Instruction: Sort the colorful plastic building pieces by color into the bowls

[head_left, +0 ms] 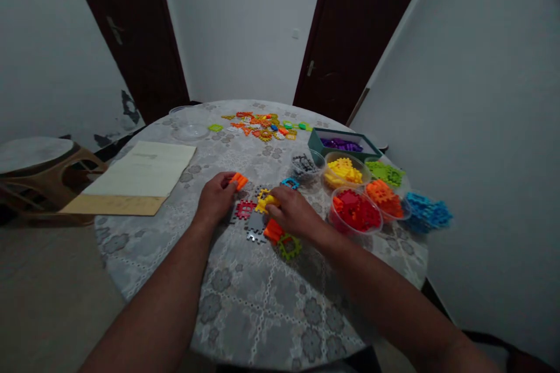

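My left hand [216, 197] is closed, its fingertips gripping an orange plastic building piece [239, 181]. A yellow building piece [263, 200] is pinched in my right hand [291, 210], which hides part of it. Between and below my hands lie a red square piece [245, 209], a grey square piece [256, 221] and another grey piece [255, 237] with notched edges. Near my right wrist are an orange piece [273, 231] and a green square piece [290, 246]. A blue piece [290, 183] rests just beyond my right hand.
Tubs on the right of the round table hold grey pieces [304, 165], yellow pieces [343, 171], red pieces [356, 211] and orange pieces [385, 198]. Blue pieces [426, 212] sit at the right edge. A green box [315, 141], loose mixed pieces [262, 126] and a booklet [135, 172] lie farther out.
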Action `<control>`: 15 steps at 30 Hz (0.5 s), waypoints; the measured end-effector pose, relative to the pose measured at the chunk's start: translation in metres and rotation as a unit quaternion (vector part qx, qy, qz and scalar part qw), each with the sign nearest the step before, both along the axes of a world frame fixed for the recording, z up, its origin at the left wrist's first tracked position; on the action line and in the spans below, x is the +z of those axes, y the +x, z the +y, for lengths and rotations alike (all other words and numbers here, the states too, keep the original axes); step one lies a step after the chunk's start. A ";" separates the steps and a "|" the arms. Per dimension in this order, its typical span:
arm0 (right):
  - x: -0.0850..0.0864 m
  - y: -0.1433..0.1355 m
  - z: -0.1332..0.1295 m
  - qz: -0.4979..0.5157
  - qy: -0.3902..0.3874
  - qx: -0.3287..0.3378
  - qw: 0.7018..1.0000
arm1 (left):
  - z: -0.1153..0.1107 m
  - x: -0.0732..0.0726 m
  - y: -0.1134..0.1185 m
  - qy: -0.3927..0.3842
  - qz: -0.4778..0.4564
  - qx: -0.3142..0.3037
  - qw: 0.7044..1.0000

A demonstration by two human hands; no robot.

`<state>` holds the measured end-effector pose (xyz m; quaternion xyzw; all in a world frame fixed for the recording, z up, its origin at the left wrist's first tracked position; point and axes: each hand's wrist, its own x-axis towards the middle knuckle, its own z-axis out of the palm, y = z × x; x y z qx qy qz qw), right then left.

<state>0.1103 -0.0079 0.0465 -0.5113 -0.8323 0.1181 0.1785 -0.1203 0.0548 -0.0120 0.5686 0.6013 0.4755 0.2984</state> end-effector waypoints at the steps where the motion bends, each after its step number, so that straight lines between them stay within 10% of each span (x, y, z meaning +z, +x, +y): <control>1: 0.009 0.008 0.000 -0.008 0.008 -0.006 1.000 | 0.000 0.001 0.000 -0.016 -0.030 -0.002 0.999; 8: 0.067 0.112 0.043 -0.135 0.089 -0.167 0.973 | -0.002 0.003 0.001 -0.045 -0.136 -0.019 0.990; 15: 0.055 0.162 0.074 -0.191 0.163 -0.259 0.932 | 0.001 0.001 -0.008 0.006 0.006 -0.019 1.000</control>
